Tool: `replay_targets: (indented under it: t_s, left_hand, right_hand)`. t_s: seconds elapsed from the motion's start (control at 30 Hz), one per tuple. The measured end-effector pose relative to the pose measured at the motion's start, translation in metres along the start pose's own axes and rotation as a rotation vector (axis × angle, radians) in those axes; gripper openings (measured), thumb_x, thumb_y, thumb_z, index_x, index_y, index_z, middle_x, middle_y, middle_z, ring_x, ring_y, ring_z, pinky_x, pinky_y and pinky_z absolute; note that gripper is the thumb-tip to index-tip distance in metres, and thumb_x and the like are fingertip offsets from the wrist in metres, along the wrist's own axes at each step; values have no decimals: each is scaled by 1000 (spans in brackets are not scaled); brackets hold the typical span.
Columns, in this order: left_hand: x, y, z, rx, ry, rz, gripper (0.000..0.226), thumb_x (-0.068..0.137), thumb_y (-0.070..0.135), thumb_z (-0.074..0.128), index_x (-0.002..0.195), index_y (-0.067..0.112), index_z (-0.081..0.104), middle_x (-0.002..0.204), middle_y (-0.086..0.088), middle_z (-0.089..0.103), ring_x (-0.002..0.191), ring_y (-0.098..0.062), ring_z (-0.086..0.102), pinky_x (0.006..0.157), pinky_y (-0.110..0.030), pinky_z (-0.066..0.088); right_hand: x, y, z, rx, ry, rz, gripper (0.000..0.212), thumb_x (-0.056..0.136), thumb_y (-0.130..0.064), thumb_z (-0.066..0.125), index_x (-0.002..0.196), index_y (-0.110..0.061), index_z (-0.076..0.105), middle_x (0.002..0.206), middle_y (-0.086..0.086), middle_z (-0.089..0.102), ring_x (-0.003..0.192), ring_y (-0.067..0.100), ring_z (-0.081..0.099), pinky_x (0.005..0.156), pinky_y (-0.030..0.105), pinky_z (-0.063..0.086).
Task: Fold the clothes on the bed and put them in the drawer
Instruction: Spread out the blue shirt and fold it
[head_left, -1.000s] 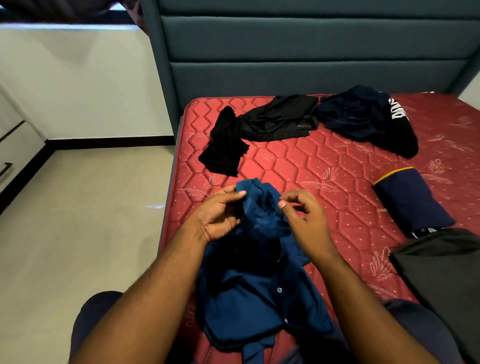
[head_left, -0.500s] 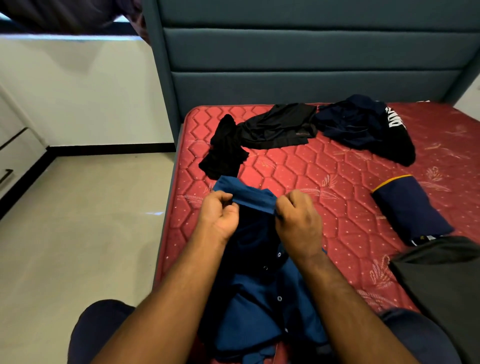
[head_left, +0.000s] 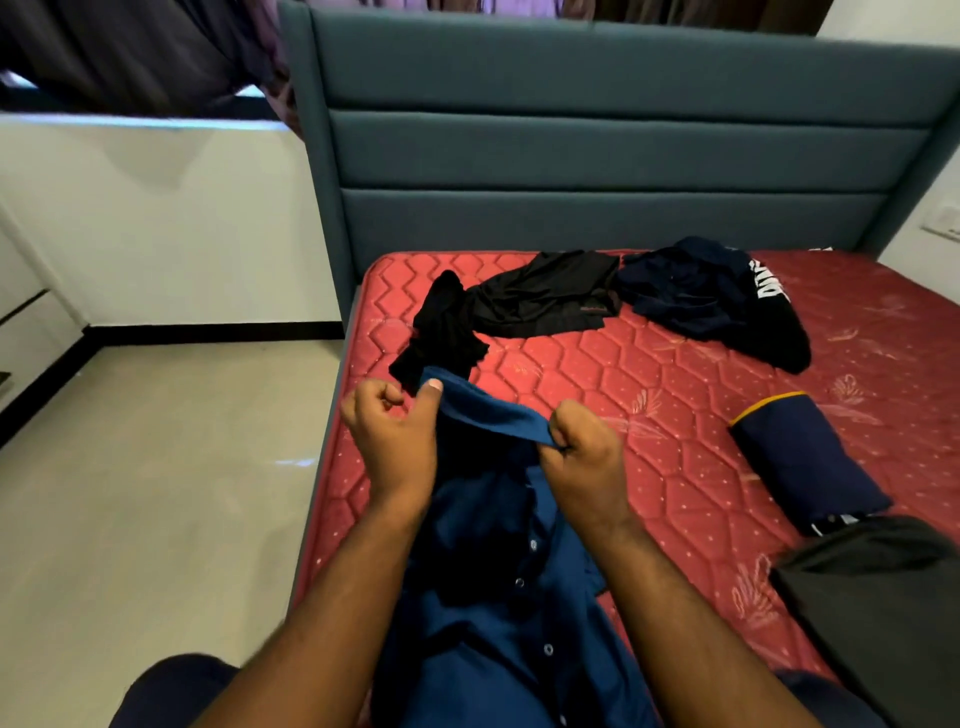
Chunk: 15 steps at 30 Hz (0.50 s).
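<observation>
Head view, looking down: a blue button shirt (head_left: 498, 597) hangs over the near edge of a red mattress (head_left: 649, 415). The left hand (head_left: 395, 441) and right hand (head_left: 587, 457) each pinch 1 end of its collar, stretching it taut between them. Progress looks early: 1 navy garment (head_left: 805, 467) lies folded to the right, beside a dark one (head_left: 878, 597) at the frame edge. 3 crumpled pieces wait near the headboard (head_left: 597, 145). A drawer front (head_left: 26, 332) shows at far left.

A teal padded headboard (head_left: 597, 150) stands against a white wall (head_left: 156, 223). The floor (head_left: 145, 493) is pale and glossy, with a black skirting (head_left: 208, 331) along the wall.
</observation>
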<state>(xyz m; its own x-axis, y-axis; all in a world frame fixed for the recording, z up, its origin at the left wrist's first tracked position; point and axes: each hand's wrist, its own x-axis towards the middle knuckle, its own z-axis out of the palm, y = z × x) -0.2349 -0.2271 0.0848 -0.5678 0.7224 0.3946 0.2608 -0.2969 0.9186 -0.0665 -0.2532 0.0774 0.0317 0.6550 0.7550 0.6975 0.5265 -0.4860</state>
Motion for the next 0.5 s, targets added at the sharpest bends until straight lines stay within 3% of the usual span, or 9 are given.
replay_targets:
  t_s: [0.07, 0.1, 0.17, 0.23, 0.3, 0.37, 0.43, 0.5]
  left_hand:
    - [12, 10, -1, -85, -134, 154, 26, 76, 24, 72, 90, 16, 52, 99, 14, 45, 94, -12, 48, 96, -31, 42]
    - [17, 15, 0, -129, -332, 246, 28, 80, 25, 68, 102, 14, 54, 107, 14, 50, 101, -8, 52, 97, -24, 40]
    - [28, 22, 9, -122, -832, 296, 38, 87, 29, 61, 121, 12, 56, 116, 6, 60, 109, -6, 57, 98, -24, 43]
    - [39, 32, 14, -41, -1102, 245, 36, 87, 38, 58, 108, 10, 66, 99, -2, 68, 91, -6, 60, 84, -29, 47]
    - [53, 36, 17, -44, -1124, 155, 27, 85, 35, 64, 79, 9, 67, 69, 5, 60, 65, -5, 51, 62, -24, 42]
    - [64, 44, 17, -52, -1080, 169, 23, 86, 26, 67, 65, 17, 61, 53, 14, 50, 53, 0, 41, 50, -18, 34]
    - [69, 50, 19, -51, -1052, 235, 27, 86, 28, 63, 66, 11, 60, 55, 12, 46, 52, -2, 39, 48, -18, 32]
    - [73, 56, 19, -72, -1049, 250, 34, 87, 30, 58, 72, -1, 58, 61, 4, 45, 56, -4, 39, 49, -18, 31]
  right_hand:
    - [10, -3, -2, 54, 22, 1, 28, 63, -3, 44, 66, -27, 30, 59, -5, 29, 57, 9, 22, 54, 25, 21]
    - [14, -4, -3, 47, 10, -20, 27, 64, -3, 46, 65, -26, 31, 59, -5, 30, 57, 9, 23, 53, 26, 22]
    - [26, -6, -5, 10, -3, -41, 26, 65, -4, 48, 64, -25, 32, 60, -5, 31, 56, 10, 24, 52, 31, 24]
    - [37, -7, -8, -32, 4, -61, 28, 65, -7, 50, 66, -28, 31, 62, -6, 31, 57, 11, 24, 51, 33, 24]
    - [45, -6, -13, -93, -11, -75, 21, 65, -13, 49, 65, -25, 32, 61, -1, 35, 56, 16, 29, 49, 35, 24]
    - [51, 1, -18, -144, -73, -96, 19, 66, -16, 48, 67, -25, 32, 66, 1, 41, 58, 19, 37, 49, 34, 27]
    - [52, 14, -19, -66, -277, -162, 29, 68, -6, 48, 68, -29, 30, 73, 2, 48, 65, 21, 47, 54, 35, 36]
    - [49, 21, -21, 151, -496, -52, 45, 67, 9, 48, 66, -32, 30, 70, 2, 48, 64, 19, 46, 57, 35, 37]
